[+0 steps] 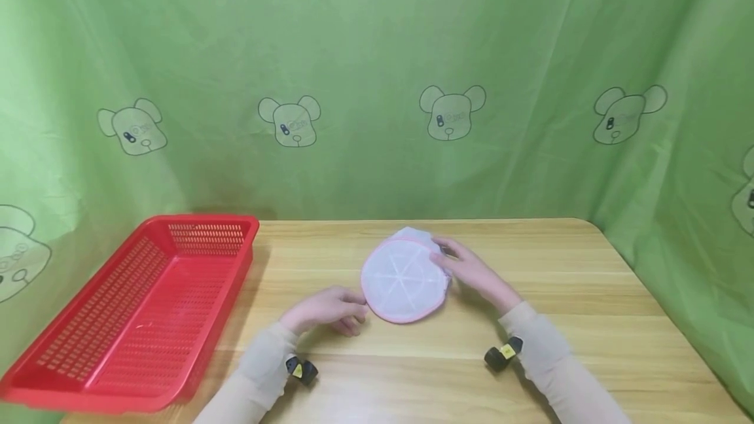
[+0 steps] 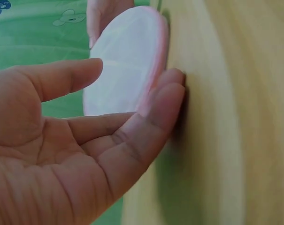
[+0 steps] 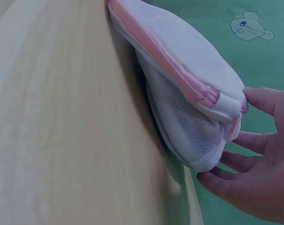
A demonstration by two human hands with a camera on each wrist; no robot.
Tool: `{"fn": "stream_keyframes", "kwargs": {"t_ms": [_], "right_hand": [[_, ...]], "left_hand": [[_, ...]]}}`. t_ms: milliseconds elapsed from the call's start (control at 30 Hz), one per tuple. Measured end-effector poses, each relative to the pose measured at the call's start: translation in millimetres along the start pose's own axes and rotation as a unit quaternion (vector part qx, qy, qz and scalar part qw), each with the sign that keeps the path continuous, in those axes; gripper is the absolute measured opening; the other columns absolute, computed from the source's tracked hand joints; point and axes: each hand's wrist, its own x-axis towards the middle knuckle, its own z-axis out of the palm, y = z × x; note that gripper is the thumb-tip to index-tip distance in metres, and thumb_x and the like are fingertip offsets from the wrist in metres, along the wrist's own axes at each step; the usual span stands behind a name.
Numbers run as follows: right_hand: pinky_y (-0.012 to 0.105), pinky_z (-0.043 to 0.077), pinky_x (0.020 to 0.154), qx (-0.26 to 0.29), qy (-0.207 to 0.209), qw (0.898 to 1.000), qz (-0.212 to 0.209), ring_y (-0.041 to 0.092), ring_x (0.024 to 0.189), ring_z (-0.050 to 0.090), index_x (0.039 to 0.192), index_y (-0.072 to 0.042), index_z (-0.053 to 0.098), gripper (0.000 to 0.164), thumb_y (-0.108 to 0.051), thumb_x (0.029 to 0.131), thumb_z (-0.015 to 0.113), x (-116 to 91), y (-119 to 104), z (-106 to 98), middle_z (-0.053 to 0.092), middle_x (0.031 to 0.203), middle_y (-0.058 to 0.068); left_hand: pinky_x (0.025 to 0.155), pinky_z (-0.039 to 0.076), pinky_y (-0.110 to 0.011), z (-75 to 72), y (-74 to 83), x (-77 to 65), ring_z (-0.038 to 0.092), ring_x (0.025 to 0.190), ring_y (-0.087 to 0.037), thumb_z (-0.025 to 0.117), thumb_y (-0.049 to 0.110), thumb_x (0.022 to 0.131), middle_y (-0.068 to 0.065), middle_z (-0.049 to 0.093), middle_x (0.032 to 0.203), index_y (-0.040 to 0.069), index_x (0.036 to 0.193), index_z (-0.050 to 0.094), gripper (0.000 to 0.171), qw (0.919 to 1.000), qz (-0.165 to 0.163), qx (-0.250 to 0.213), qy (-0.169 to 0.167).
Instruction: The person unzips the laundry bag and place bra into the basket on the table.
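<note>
Table [image 1: 589, 332] in front of the person, curtain [image 1: 365, 31] behind it and round both sides. Basket [image 1: 153, 332] on the left end, long side running front to back. Bag [image 1: 403, 280] right of the basket, well apart, about mid-table left to right and nearer the back edge. Left hand [image 1: 326, 309] between basket and bag, fingertips at the bag's near-left rim; contact unclear. Right hand [image 1: 471, 273] on the bag's right side, thumb at the top rim, other fingers lower on the side. One wrist camera [image 1: 302, 370] per arm, both nearer the person than the bag.
</note>
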Motion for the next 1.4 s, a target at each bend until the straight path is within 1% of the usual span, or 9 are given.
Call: {"fn": "stream_keyframes", "kwargs": {"t_ms": [67, 167, 300, 467, 667, 900, 1100, 1200, 1400], "right_hand": [[0.064, 0.018, 0.118, -0.005, -0.003, 1.0, -0.003, 0.046, 0.143, 0.027, 0.151, -0.008, 0.032, 0.07, -0.044, 0.096, 0.056, -0.7, -0.2, 0.0, 0.031, 0.155, 0.023], [0.064, 0.02, 0.117, -0.01, -0.014, 1.0, -0.007, 0.046, 0.142, 0.028, 0.151, -0.006, 0.031, 0.071, -0.044, 0.096, 0.055, -2.3, -1.5, 1.1, 0.033, 0.154, 0.024], [0.063, 0.022, 0.117, -0.006, -0.028, 1.0, -0.007, 0.046, 0.142, 0.029, 0.151, -0.004, 0.029, 0.072, -0.043, 0.096, 0.056, -5.3, -3.4, 4.2, 0.033, 0.154, 0.024], [0.063, 0.022, 0.117, -0.018, -0.035, 0.999, -0.003, 0.045, 0.141, 0.031, 0.151, -0.003, 0.031, 0.073, -0.043, 0.095, 0.057, -9.0, -4.2, 8.8, 0.035, 0.153, 0.024], [0.064, 0.024, 0.116, -0.022, -0.047, 0.999, -0.004, 0.044, 0.137, 0.038, 0.149, -0.002, 0.033, 0.07, -0.04, 0.096, 0.057, -16.1, -6.7, 15.4, 0.042, 0.148, 0.024], [0.064, 0.025, 0.116, -0.029, -0.051, 0.998, -0.006, 0.045, 0.137, 0.038, 0.149, -0.001, 0.032, 0.07, -0.039, 0.096, 0.057, -26.7, -13.3, 23.8, 0.041, 0.149, 0.025], [0.065, 0.022, 0.116, -0.023, -0.055, 0.998, -0.002, 0.044, 0.141, 0.034, 0.151, -0.005, 0.031, 0.073, -0.041, 0.094, 0.059, -33.8, -12.9, 30.3, 0.039, 0.151, 0.022], [0.064, 0.02, 0.117, -0.015, -0.053, 0.998, -0.004, 0.044, 0.142, 0.032, 0.151, -0.007, 0.031, 0.073, -0.041, 0.094, 0.06, -36.2, -10.8, 31.4, 0.039, 0.152, 0.021], [0.063, 0.02, 0.118, -0.008, -0.054, 0.998, -0.011, 0.043, 0.142, 0.033, 0.153, -0.007, 0.027, 0.074, -0.039, 0.094, 0.06, -41.2, -7.0, 30.8, 0.034, 0.154, 0.021]], "left_hand": [[0.079, 0.062, -0.034, 2.0, -0.9, 2.5, 0.071, 0.084, -0.022, 0.057, 0.022, 0.095, -0.017, 0.069, 0.109, -0.005, 0.138, 0.049, 0.052, 1.0, 0.003, -0.006, -0.005], [0.082, 0.061, -0.035, 4.3, -0.8, 4.8, 0.07, 0.087, -0.023, 0.055, 0.023, 0.096, -0.021, 0.065, 0.119, -0.005, 0.143, 0.043, 0.055, 0.9999, 0.012, -0.012, -0.003], [0.086, 0.06, -0.037, 4.6, 0.2, 7.8, 0.069, 0.093, -0.027, 0.055, 0.022, 0.098, -0.025, 0.059, 0.13, -0.006, 0.146, 0.036, 0.058, 0.9992, 0.023, -0.03, 0.017], [0.087, 0.06, -0.038, 2.3, 1.3, 12.2, 0.067, 0.096, -0.03, 0.057, 0.017, 0.096, -0.024, 0.06, 0.121, -0.004, 0.148, 0.031, 0.062, 0.9959, 0.027, -0.064, 0.058], [0.085, 0.06, -0.039, -1.5, 3.3, 17.5, 0.067, 0.092, -0.029, 0.061, 0.013, 0.091, -0.024, 0.056, 0.12, -0.001, 0.152, 0.024, 0.072, 0.9906, 0.033, -0.09, 0.098], [0.08, 0.062, -0.039, -7.6, 6.3, 26.4, 0.068, 0.086, -0.028, 0.062, 0.011, 0.091, -0.026, 0.051, 0.123, -0.001, 0.152, 0.025, 0.072, 0.9871, 0.028, -0.089, 0.13], [0.073, 0.061, -0.036, -9.9, 10.0, 32.6, 0.064, 0.076, -0.021, 0.066, 0.009, 0.086, -0.022, 0.054, 0.114, 0.001, 0.151, 0.029, 0.075, 0.9863, 0.022, -0.063, 0.151], [0.071, 0.061, -0.034, -9.5, 10.5, 36.4, 0.063, 0.074, -0.019, 0.066, 0.009, 0.086, -0.021, 0.057, 0.11, 0.002, 0.15, 0.03, 0.074, 0.9863, 0.022, -0.055, 0.154], [0.071, 0.061, -0.033, -10.1, 7.9, 43.3, 0.063, 0.074, -0.02, 0.066, 0.009, 0.086, -0.021, 0.057, 0.11, 0.003, 0.149, 0.033, 0.071, 0.985, 0.021, -0.06, 0.16]]}}
